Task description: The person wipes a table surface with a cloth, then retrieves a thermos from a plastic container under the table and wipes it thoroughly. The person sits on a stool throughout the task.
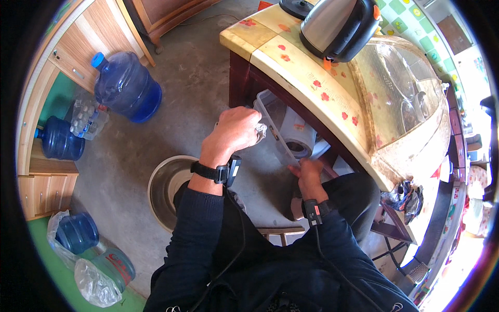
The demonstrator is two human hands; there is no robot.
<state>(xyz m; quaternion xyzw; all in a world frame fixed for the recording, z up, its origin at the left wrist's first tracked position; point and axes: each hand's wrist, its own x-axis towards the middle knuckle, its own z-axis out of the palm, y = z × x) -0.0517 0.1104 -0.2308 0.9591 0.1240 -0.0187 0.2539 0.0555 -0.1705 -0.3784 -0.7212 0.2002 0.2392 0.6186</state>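
Note:
My left hand [236, 126] is closed around a crumpled whitish cloth [260, 132], beside the far end of a clear plastic container [276, 134]. At the container's near end is my right hand [310, 173], with its fingers on the rim. The container is tilted, its long edge running between my two hands, close to the table's underside. Both wrists wear black straps with small devices and cables. A steel basin [158, 195] rests on the concrete floor left of my legs, partly hidden by my left arm and knee.
A table [292, 74] with a patterned cover holds an electric kettle [333, 27] and a mesh food cover [409, 101]. Beneath it lies a white cylindrical object [298, 132]. Blue water jugs [126, 87] stand along the left cabinets [89, 39]. A wooden stool [282, 232] is between my legs.

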